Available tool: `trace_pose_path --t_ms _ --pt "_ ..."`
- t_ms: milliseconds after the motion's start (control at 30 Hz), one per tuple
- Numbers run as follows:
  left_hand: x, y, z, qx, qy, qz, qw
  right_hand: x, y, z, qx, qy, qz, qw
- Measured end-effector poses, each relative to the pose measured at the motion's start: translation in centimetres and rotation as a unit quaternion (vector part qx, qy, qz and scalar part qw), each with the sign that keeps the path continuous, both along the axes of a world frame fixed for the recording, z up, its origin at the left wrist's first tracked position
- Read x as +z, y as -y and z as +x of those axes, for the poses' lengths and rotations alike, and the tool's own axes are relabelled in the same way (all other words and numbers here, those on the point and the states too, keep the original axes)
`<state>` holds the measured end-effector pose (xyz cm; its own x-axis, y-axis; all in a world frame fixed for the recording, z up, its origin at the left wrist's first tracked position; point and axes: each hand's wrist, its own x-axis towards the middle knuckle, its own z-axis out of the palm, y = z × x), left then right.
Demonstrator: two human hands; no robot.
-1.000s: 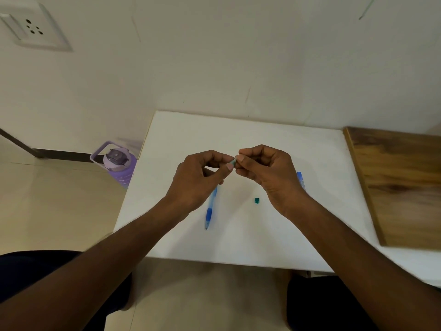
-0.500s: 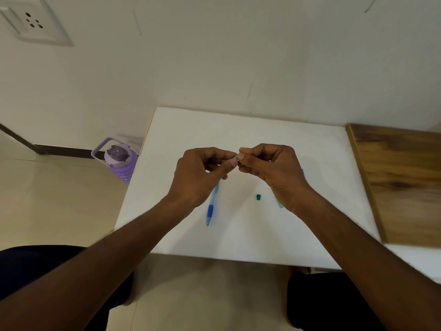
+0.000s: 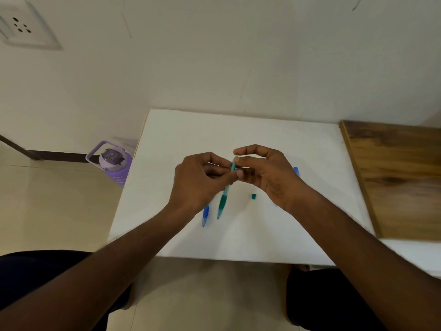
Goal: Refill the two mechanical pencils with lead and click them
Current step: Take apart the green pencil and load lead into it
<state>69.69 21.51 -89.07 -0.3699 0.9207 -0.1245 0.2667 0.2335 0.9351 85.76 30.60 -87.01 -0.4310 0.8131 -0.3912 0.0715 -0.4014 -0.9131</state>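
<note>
Both my hands on the green pencil, mid-table.

My left hand (image 3: 200, 180) pinches the green pencil (image 3: 224, 199), tip toward me; my right hand (image 3: 265, 173) pinches its top end. The blue pencil (image 3: 205, 215) lies just left, the green cap (image 3: 253, 196) right, bare white table (image 3: 238, 130) beyond.

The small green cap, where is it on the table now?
In the head view the small green cap lies alone on the white table, just right of the green pencil and below the right hand, touching neither.
</note>
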Motion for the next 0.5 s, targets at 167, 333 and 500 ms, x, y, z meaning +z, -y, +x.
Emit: trace_pose_path --t_ms 167,333,500 --pt "-1.1 0.2 -0.3 -0.081 -0.137 -0.066 0.985 -2.1 -0.1 -0.1 0.05 0.268 0.205 0.94" --pt "-2.1 0.5 0.1 -0.119 -0.223 -0.097 0.963 -3.8 0.0 -0.6 0.091 0.35 0.275 0.891" --pt "-1.8 0.0 1.5 -0.175 -0.281 -0.057 0.942 -3.3 -1.1 0.0 0.131 0.398 0.302 0.856"
